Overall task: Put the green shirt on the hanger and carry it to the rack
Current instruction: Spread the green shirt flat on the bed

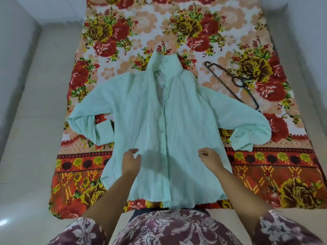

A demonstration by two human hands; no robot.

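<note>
Pale floor tiles [35, 121] border the floral sheet [123, 32] on the left. The left hand [131, 160] hovers loosely curled, gripping nothing, over the green shirt [150, 112], spread flat mid-sheet. The right hand [209, 159] does likewise. 1 black hanger [234, 81] lies just right of the shirt's shoulder.

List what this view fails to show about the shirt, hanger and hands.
Rack: outside the head view's frame.
Left hand and right hand: motion blur hides whether fingers pinch the green shirt.
Hanger: hook outline lost against the dark floral bedsheet.
</note>
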